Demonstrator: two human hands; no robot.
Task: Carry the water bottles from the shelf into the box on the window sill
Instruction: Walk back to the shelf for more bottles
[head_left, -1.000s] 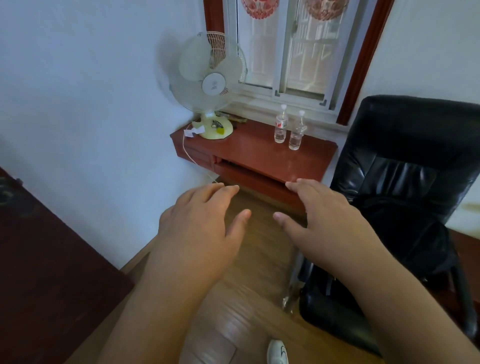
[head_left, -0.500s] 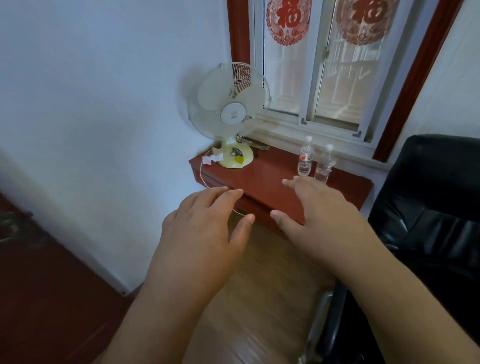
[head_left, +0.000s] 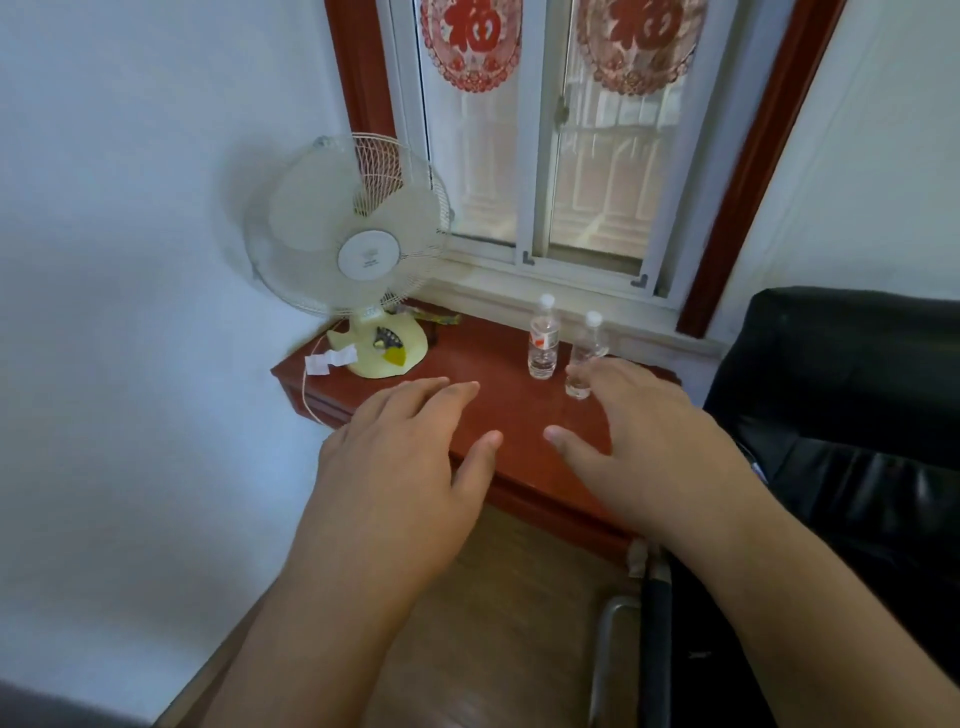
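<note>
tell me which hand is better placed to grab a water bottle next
Right. The right hand is open, its fingertips just in front of the nearer bottle; the left hand hovers farther left.

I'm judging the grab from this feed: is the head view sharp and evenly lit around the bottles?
Head view: daylight through the window backlights and washes out the panes; the two bottles are small but readable; the fan throws a soft shadow on the wall; wide-angle bending at the edges; the left hand and right hand look slightly soft.
</note>
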